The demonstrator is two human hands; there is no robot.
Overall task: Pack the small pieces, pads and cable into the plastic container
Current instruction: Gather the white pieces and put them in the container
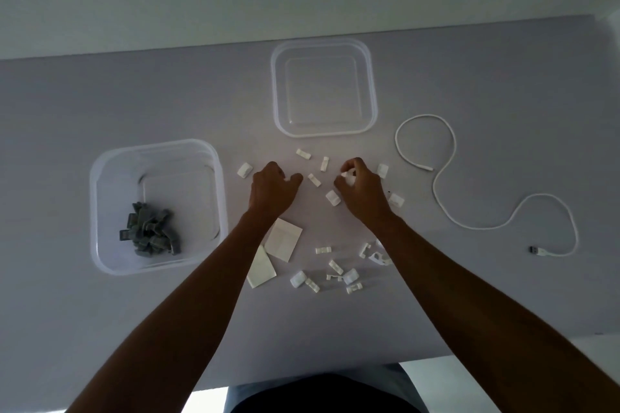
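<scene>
An empty clear plastic container [324,88] stands at the far middle of the table. Several small white pieces lie scattered below it, such as a piece [303,153] near its front rim, and another cluster [335,273] lies closer to me. My left hand [273,189] rests on the table with its fingers curled around a small white piece. My right hand [360,189] pinches small white pieces at its fingertips. Two white pads [283,240] lie between my forearms. A white cable [446,174] snakes across the table at the right.
A second clear container [100,211] at the left holds a heap of grey pieces [149,233]. The table's [503,295] near edge runs just under my elbows, and a pale wall rises behind its far edge.
</scene>
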